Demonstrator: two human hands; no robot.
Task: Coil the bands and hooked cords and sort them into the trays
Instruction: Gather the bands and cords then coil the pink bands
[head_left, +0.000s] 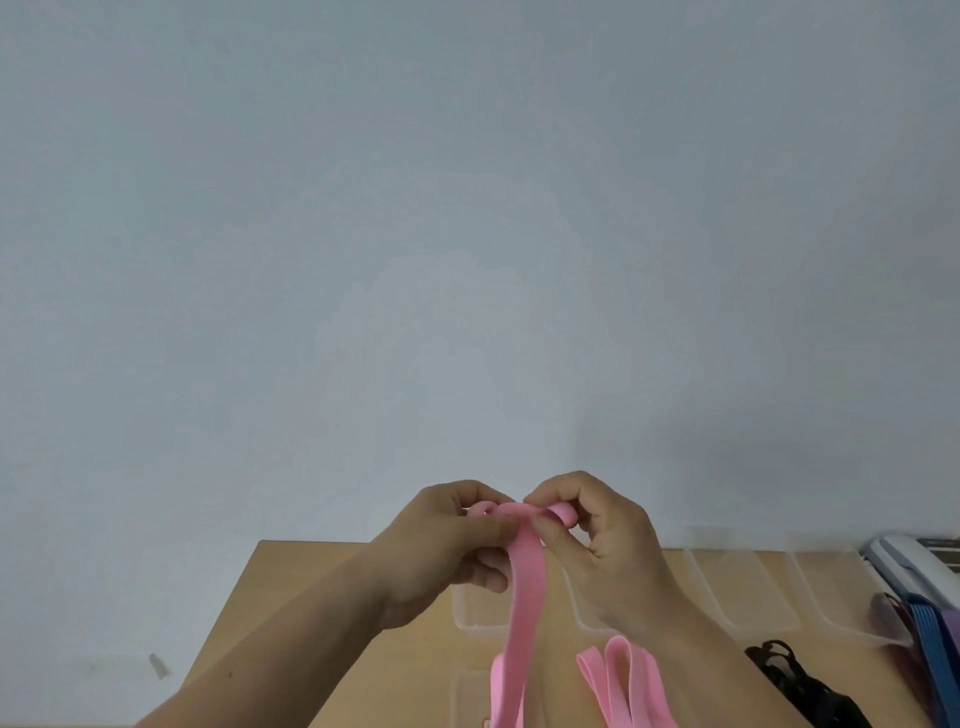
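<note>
pink band (523, 597) hangs down from between the two hands toward the camera, and more pink loops of it stand just below the right wrist. left hand (447, 545) has thumb and fingers curled on the band's upper end, pinching it. right hand (605, 545) pinches a small folded loop of the same band between thumb and forefinger, its other fingers curled. the hands almost touch each other, raised above the wooden table (322, 597). clear trays (737, 597) lie on the table under the hands and in a row off to the right of the right hand. farther right of that hand black cords (795, 680) lie heaped on the table, with a blue cord (935, 654) just beyond them at the edge of view. behind the hands stands a plain pale wall (467, 208).
</note>
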